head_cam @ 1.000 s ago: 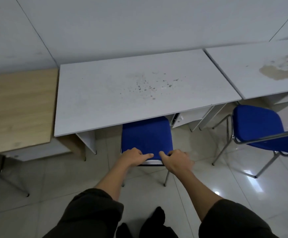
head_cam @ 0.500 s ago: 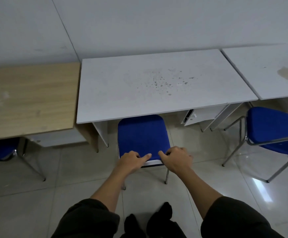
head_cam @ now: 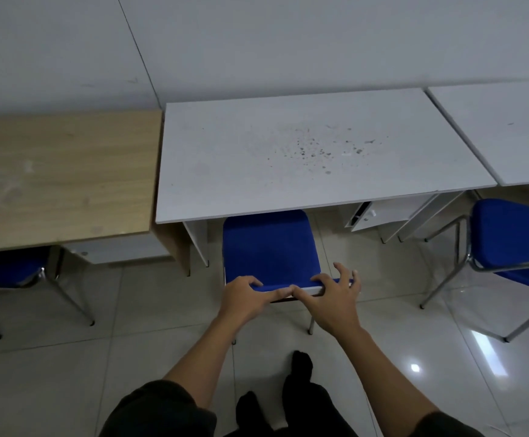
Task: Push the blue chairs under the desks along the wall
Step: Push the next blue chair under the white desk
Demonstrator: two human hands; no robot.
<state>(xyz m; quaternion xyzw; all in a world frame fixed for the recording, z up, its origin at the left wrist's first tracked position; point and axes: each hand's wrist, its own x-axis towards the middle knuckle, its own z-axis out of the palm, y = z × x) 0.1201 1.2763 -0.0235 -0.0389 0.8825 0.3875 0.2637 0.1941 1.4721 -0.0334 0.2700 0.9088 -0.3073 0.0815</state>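
Observation:
The middle blue chair (head_cam: 269,247) stands at the white speckled desk (head_cam: 256,159), its seat partly beneath the desktop. My left hand (head_cam: 244,298) is curled over the top edge of its backrest. My right hand (head_cam: 335,298) rests on the same edge with its fingers spread and lifting. A second blue chair (head_cam: 509,238) stands out from the stained white desk (head_cam: 502,137) at the right. A third blue chair (head_cam: 4,268) sits partly under the wooden desk (head_cam: 61,178) at the left.
The desks line a white wall. A small white drawer unit (head_cam: 383,212) hangs open under the middle desk's right side. My dark-socked feet (head_cam: 301,373) stand on glossy floor tiles just behind the chair.
My right hand has opened its fingers off the backrest. The view has shifted right to left, showing more of the wooden desk. The chair stays at about the same depth under the desk.

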